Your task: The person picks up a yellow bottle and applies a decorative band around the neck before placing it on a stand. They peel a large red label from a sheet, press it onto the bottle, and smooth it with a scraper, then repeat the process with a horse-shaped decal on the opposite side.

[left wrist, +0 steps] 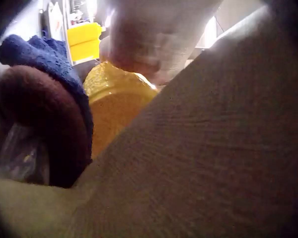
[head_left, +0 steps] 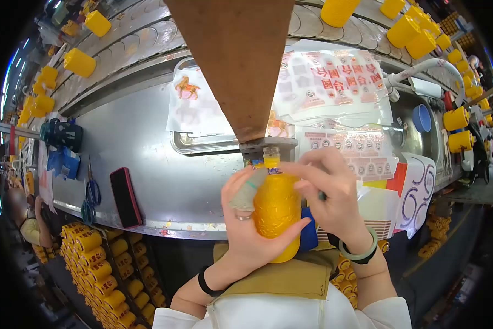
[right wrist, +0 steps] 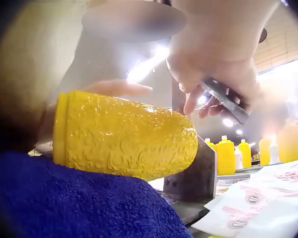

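A yellow embossed bottle [head_left: 277, 205] with a clear neck leans upright before the person's chest in the head view. The left hand [head_left: 249, 236] grips its side, thumb across the lower front, with a pale translucent piece [head_left: 244, 196] at the fingers. At the bottle's shoulder, by a small blue-purple marking [head_left: 274, 170], are the bent fingers of the right hand [head_left: 334, 192]. The right wrist view has the bottle [right wrist: 124, 134] on its side and a dark tool [right wrist: 226, 99] held in the right hand [right wrist: 218, 64]. Part of the bottle's base [left wrist: 116, 119] shows in the left wrist view.
A brown post [head_left: 235, 60] rises before the bottle. Printed sheets [head_left: 334, 82] lie behind, near a blue cup [head_left: 422, 118]. To the left are a phone [head_left: 126, 197] and scissors [head_left: 92, 189]. Blue cloth [right wrist: 84, 203] lies under the bottle; yellow bottles [head_left: 79, 62] stand on the conveyor.
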`<state>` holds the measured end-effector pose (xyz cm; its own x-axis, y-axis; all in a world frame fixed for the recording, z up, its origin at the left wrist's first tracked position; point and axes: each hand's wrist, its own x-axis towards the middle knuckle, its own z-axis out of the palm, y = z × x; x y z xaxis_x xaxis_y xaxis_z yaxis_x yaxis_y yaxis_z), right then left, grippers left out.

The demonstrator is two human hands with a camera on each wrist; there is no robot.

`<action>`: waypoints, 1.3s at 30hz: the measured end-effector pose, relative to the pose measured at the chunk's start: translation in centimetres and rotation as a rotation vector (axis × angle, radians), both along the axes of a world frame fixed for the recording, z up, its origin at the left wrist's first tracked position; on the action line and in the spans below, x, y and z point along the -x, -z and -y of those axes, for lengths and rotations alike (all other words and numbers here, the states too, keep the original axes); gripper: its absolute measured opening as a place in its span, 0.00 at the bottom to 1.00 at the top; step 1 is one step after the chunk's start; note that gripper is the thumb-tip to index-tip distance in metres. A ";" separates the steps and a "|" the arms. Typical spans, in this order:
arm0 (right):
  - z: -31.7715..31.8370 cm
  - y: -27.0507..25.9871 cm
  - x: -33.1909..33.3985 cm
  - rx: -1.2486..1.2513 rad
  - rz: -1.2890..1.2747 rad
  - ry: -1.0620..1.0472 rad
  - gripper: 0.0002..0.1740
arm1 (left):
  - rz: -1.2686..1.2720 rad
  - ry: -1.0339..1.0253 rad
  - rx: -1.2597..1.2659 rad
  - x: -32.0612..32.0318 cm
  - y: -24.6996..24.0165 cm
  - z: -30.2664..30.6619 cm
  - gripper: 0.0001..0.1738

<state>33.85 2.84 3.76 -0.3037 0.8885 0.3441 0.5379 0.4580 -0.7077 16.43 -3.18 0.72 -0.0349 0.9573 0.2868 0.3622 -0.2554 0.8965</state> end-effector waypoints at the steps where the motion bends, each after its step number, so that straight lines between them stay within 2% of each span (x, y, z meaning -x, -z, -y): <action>1: 0.0 0.3 0.3 0.035 -0.031 -0.021 0.13 | -0.088 -0.014 0.022 -0.2 -0.2 0.0 0.46; 8: 0.2 0.5 0.1 0.059 -0.066 0.002 0.10 | -0.221 0.006 -0.010 0.2 -0.7 -0.1 0.47; 10: 0.0 0.6 -1.0 0.040 0.009 0.026 0.09 | 0.022 0.017 0.077 0.6 0.3 0.1 0.43; 11: -0.2 0.7 -1.6 0.019 0.084 0.046 0.08 | 0.022 0.018 0.076 0.9 1.1 -0.1 0.43; 13: -0.3 0.8 -1.8 -0.002 0.077 0.078 0.06 | 0.596 0.155 0.193 2.0 2.7 -0.5 0.45; 14: -0.4 0.4 -1.7 -0.013 0.058 0.068 0.07 | 0.614 0.144 0.210 2.2 3.0 -0.3 0.48; 15: -0.4 0.1 -1.6 -0.022 0.040 0.060 0.08 | 0.613 0.145 0.210 2.1 2.9 -0.2 0.48; 17: -0.2 -0.1 -0.5 0.017 -0.008 0.042 0.09 | 0.210 0.057 0.081 2.0 2.2 0.1 0.48; 18: -0.2 -0.2 0.1 0.051 -0.057 0.024 0.10 | 0.105 0.020 0.031 1.5 1.2 0.0 0.49; 21: -0.1 0.4 1.0 0.076 -0.093 -0.030 0.12 | -0.049 0.027 0.072 0.6 -0.3 -0.2 0.49; 25: -0.2 0.3 -0.3 -0.012 -0.010 0.005 0.09 | -0.064 0.057 0.064 1.3 0.7 -0.4 0.50; 27: -0.1 0.1 -0.9 0.029 -0.024 0.047 0.08 | 0.437 0.089 0.184 1.8 2.5 -0.3 0.48; 31: 0.4 0.3 -0.7 0.055 -0.056 0.066 0.10 | 0.413 0.059 0.149 1.7 2.9 0.1 0.47; 33: 0.9 0.7 -0.4 0.099 -0.073 0.051 0.11 | 0.225 0.017 0.012 1.6 3.1 0.0 0.46; 34: 1.1 1.1 -0.2 0.087 -0.081 0.052 0.13 | 0.225 0.013 0.012 1.9 3.1 -0.1 0.46; 36: 1.6 1.3 -0.2 0.077 -0.084 0.054 0.15 | 0.145 0.109 -0.001 2.5 3.1 -0.2 0.48; 37: 1.9 1.3 -0.2 0.148 -0.103 0.085 0.16 | 0.148 0.108 -0.001 2.3 3.1 -0.1 0.48; 39: 2.2 1.4 -0.1 0.219 -0.119 0.115 0.18 | 0.309 0.058 0.007 1.6 3.0 -0.1 0.50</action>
